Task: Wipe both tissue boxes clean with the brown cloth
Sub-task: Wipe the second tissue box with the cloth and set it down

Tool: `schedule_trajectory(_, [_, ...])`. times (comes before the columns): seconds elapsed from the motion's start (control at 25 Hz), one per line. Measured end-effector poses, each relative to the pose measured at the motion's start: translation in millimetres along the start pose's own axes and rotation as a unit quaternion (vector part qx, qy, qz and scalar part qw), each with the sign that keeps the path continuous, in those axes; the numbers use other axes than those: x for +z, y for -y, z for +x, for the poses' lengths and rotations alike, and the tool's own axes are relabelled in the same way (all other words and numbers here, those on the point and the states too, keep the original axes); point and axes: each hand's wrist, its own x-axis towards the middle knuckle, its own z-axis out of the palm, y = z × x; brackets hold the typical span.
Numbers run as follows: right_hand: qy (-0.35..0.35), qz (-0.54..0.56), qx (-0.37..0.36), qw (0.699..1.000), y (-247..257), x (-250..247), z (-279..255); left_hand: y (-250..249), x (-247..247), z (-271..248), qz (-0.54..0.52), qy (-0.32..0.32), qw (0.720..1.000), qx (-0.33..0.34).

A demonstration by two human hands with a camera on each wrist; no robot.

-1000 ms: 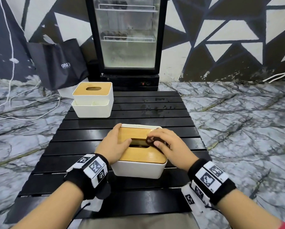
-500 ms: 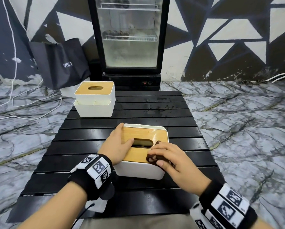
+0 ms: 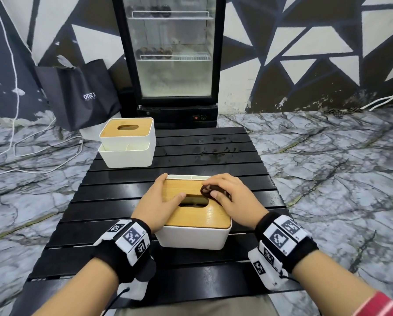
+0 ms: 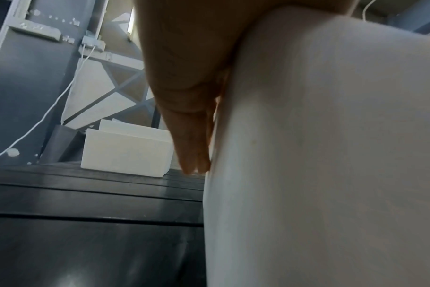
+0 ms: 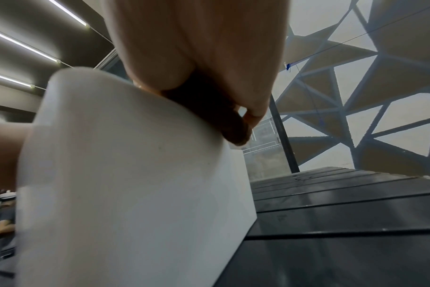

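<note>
A white tissue box (image 3: 192,237) with a wooden lid stands near the front middle of the black slatted table (image 3: 209,151). My left hand (image 3: 160,201) holds its left side, fingers flat along the wall (image 4: 197,155), thumb on the lid by the slot. My right hand (image 3: 227,195) presses a small bunched brown cloth (image 3: 210,192) onto the lid's far right part; the cloth (image 5: 221,118) shows dark under the fingers in the right wrist view. A second white tissue box (image 3: 127,144) with a wooden lid stands at the table's far left, also seen low in the left wrist view (image 4: 125,153).
A glass-door fridge (image 3: 170,58) stands behind the table. A black shopping bag (image 3: 81,94) leans on the wall at back left, with white cables (image 3: 43,151) on the marble floor. The table's far right part is bare slats with faint smudges.
My right hand has slid the cloth from the lid's near right corner back toward its far right part. The left hand has kept its hold on the box.
</note>
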Motion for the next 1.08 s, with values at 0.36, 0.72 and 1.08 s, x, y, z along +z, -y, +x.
schedule_trajectory(0.36, [-0.118, -0.036, 0.108, 0.986, 20, 14, -19, -2, 14, -29, 0.145, -0.020, 0.980, 0.137])
schedule_trajectory(0.72, [0.019, 0.020, 0.034, 0.999, 42, -4, -68, 9, -9, 1, 0.104, -0.058, 0.992, 0.040])
schedule_trajectory(1.08, [0.064, -0.023, -0.050, 0.996, 32, 14, -50, -6, 21, 5, 0.008, -0.016, 1.000, 0.009])
